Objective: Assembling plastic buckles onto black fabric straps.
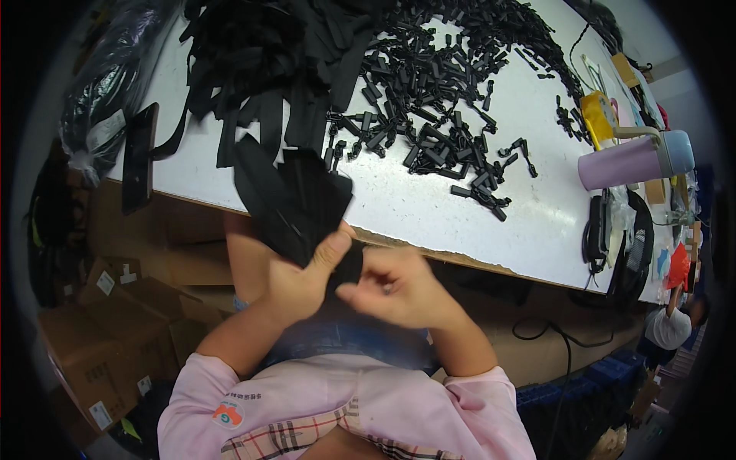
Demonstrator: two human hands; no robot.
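My left hand [303, 280] is closed round a bunch of black fabric strips [295, 203], thumb on top, just off the table's near edge. The strips fan up and away over the edge, and one end hangs down between my hands. Close on the right, my right hand [399, 287] has its fingers curled in a pinch beside that hanging end. It is slightly blurred, and what it pinches, if anything, is hidden. Beyond my hands, many small black plastic pieces [437, 146], which look like zipper pulls, lie scattered on the white table [383, 195].
A heap of black strips [253, 46] covers the far left of the table. Left of it lie a dark phone [139, 157] and a plastic bag [115, 84]. A lilac bottle [621, 165] and a yellow tape roll [598, 115] are at right. Cardboard boxes [115, 337] stand below left.
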